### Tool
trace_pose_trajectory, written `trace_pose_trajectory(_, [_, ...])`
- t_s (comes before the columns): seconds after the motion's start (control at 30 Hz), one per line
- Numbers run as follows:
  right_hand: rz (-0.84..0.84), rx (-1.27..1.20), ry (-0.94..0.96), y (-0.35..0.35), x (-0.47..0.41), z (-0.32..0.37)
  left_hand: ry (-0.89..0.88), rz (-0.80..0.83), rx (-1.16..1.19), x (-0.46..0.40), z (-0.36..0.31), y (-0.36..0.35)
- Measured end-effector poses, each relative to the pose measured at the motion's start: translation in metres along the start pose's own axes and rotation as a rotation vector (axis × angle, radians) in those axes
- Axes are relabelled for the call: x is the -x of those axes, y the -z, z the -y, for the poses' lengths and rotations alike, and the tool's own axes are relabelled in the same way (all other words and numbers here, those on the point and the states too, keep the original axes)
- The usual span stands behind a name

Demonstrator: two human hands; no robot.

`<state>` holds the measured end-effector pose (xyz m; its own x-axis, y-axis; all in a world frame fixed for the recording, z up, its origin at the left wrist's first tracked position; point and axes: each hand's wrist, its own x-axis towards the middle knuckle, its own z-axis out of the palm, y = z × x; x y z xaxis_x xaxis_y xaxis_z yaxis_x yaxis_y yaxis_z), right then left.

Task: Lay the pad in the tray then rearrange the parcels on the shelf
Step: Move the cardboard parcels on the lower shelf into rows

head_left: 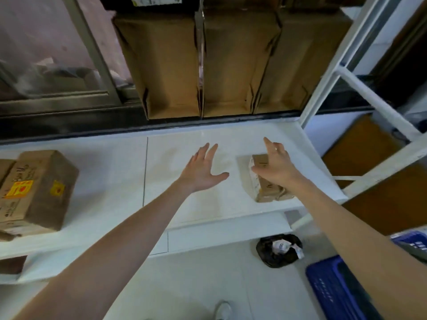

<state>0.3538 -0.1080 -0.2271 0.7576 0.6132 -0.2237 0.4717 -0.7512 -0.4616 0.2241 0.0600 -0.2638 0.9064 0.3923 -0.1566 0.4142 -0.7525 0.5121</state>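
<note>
Left hand (pixel 203 172) grip spread wide, empty, right hand (pixel 276 166) grip splayed over small parcel (pixel 261 192)

White-painted metal shelving frame (pixel 360 82) with diagonal braces, standing on a pale tiled floor (pixel 198 287). Behind it, a dark-framed sliding glass window (pixel 53 54) with a black sill (pixel 69 128). Three tall brown cardboard dividers (pixel 208 63) stand upright at the back. On the floor: a black plastic bag (pixel 277 252) holding crumpled paper, and a blue plastic crate (pixel 335 292) at right. Lighting is soft and even.
</note>
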Motion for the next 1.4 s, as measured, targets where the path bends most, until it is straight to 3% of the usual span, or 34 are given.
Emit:
trace_pose_trajectory(0.37, [0.105,-0.090,-0.243,-0.030,-0.007,-0.118,0.143,0.325,0.285,-0.039,-0.075,-0.098])
trace_pose_trajectory(0.63, [0.128,-0.131,-0.190,-0.050,-0.026,-0.130,0.162,0.305,0.491,-0.058,-0.084,-0.121])
trace_pose_trajectory(0.87, [0.167,-0.311,-0.150,-0.068,-0.056,-0.135,0.189,0.243,0.552,-0.059,-0.071,-0.122])
trace_pose_trajectory(1.17, [0.296,-0.272,0.000,-0.068,-0.045,-0.001,0.225,0.069,0.596,-0.020,0.013,-0.047])
trace_pose_trajectory(1.4, [0.412,-0.214,0.212,-0.117,-0.030,0.140,0.363,-0.035,0.433,0.056,0.120,0.037])
